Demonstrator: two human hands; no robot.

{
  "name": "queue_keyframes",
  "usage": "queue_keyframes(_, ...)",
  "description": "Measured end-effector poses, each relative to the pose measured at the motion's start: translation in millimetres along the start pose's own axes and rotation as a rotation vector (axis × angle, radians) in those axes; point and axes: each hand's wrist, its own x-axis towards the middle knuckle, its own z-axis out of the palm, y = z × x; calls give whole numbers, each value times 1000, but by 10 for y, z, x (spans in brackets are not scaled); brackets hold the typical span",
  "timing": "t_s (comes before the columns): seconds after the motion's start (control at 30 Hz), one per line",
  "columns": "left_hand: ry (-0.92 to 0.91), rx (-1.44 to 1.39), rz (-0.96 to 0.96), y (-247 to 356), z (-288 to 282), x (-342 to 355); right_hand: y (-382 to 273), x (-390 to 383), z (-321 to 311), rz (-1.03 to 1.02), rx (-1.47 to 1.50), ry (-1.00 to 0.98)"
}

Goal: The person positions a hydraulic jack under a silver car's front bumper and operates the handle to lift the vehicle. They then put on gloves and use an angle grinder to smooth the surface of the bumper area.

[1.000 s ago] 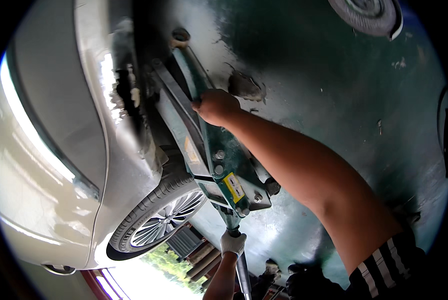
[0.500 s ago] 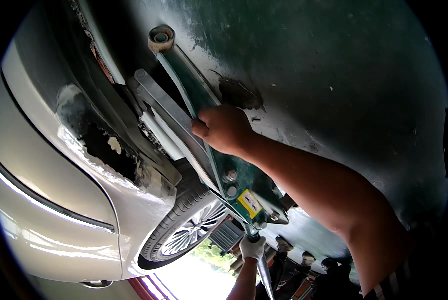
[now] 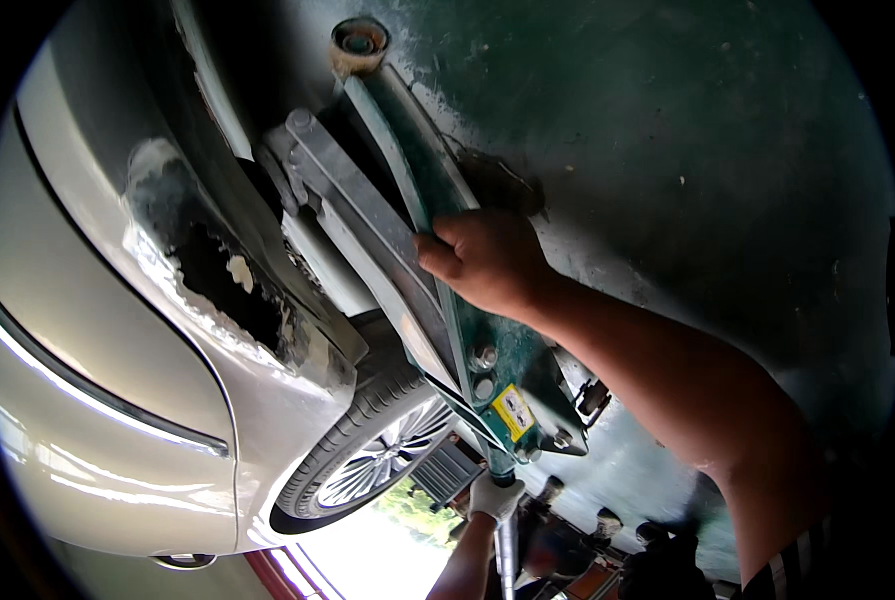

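Head view: right fingers [image 3: 442, 258] wrap the green jack [image 3: 518, 350], gloved left fingers [image 3: 494, 497] its handle [image 3: 508, 552], torn car panel [image 3: 158, 240] and wheel [image 3: 384, 456] alongside

You can read no words or numbers here. The one clear marking before you is a yellow sticker [image 3: 515, 412] with a pale panel bearing small dark pictograms, too small to make out. It sits at a slant on the green side plate of the floor jack [image 3: 513, 348], just beside two round bolt heads [image 3: 485, 357] and near the plate's lower end. On the tire [image 3: 308, 485], you cannot make out any lettering along the sidewall.
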Motion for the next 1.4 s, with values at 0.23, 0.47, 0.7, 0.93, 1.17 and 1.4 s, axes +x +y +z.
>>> queue_keyframes(0.23,107,90,78,353,-309,-206,8,-40,13,1,-5,13)
queue_keyframes(0.47,324,-282,74,-63,371,2,12,-33,71,-26,-38,78)
queue_keyframes(0.7,319,-383,62,228,591,83,64,-30,84,-92,-23,120)
queue_keyframes(0.93,-30,-20,-37,-165,177,112,46,27,59,-86,-59,88)
queue_keyframes(1.17,298,-16,70,250,14,-155,16,-40,75,-68,-49,121)
queue_keyframes(1.4,385,-500,37,286,596,-6,61,-59,104,-128,-36,176)
